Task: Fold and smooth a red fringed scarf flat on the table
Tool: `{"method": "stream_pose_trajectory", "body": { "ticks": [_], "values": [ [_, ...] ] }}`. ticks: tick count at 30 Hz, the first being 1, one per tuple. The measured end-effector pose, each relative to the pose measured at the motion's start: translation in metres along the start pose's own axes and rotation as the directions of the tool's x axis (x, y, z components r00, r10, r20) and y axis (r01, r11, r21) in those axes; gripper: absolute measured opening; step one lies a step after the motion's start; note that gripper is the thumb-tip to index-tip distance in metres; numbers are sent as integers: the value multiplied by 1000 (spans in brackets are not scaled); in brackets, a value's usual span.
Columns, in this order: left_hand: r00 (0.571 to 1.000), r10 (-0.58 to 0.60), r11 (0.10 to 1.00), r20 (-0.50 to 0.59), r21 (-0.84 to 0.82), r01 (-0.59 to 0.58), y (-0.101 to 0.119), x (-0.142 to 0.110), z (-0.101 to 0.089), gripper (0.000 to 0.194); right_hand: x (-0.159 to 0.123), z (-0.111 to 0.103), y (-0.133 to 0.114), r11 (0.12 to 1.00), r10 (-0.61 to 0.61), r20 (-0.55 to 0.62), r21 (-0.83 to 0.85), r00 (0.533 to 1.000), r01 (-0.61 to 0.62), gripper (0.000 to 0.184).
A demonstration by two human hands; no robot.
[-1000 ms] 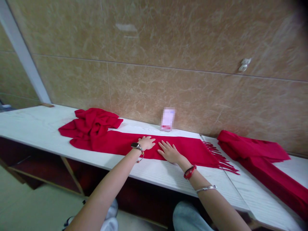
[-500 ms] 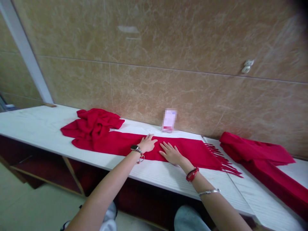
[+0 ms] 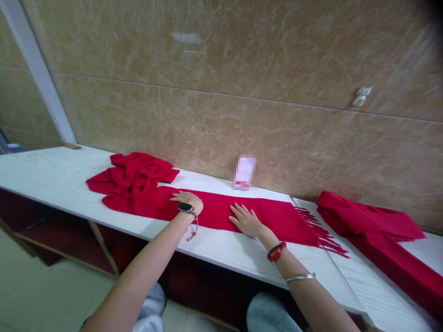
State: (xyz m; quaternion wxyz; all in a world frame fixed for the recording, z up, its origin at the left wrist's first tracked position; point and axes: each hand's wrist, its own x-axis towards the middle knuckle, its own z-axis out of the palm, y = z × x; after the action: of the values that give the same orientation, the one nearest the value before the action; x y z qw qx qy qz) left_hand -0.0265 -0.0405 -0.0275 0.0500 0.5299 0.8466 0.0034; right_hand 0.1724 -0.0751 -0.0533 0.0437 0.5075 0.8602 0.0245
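A red scarf (image 3: 214,210) lies along the white countertop, flat in its middle and right part. Its fringed end points right, while the left part is bunched in loose folds. My left hand (image 3: 189,200), with a watch at the wrist, rests on the flat cloth near the bunched part, fingers stretched to the left. Flat on the scarf farther right lies my right hand (image 3: 247,221), its fingers spread. Neither hand grips the cloth.
Another red scarf (image 3: 374,221), folded, lies at the right and hangs toward the near edge. A blurred pinkish-white item (image 3: 244,173) leans against the marbled wall (image 3: 221,133). The white countertop (image 3: 44,170) sits above open dark shelves (image 3: 69,240). A small white fixture (image 3: 362,96) is on the wall.
My left hand has slid left along the scarf, away from the right hand, toward the bunched folds. My right hand stays in place on the cloth.
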Motion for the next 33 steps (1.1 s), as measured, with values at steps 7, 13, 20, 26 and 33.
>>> {"method": "stream_pose_trajectory", "body": {
  "ticks": [7,13,20,26,33],
  "values": [
    [699,708,706,96,-80,-704,17,-12,16,55,6,6,3,998,31,30,47,999,-32,51],
    [879,466,884,98,-88,-459,-10,26,25,60,4,4,2,998,50,29,38,998,-51,50],
    [939,291,957,-185,69,-283,-21,27,19,52,2,0,1,1000,11,39,10,999,-12,46],
    [627,778,627,32,-1,-779,3,-7,21,48,6,9,5,1000,-19,5,-9,1000,19,47],
    [918,388,922,82,-28,-387,-39,32,17,47,7,12,9,997,-67,-1,-49,998,67,43]
  ]
}}
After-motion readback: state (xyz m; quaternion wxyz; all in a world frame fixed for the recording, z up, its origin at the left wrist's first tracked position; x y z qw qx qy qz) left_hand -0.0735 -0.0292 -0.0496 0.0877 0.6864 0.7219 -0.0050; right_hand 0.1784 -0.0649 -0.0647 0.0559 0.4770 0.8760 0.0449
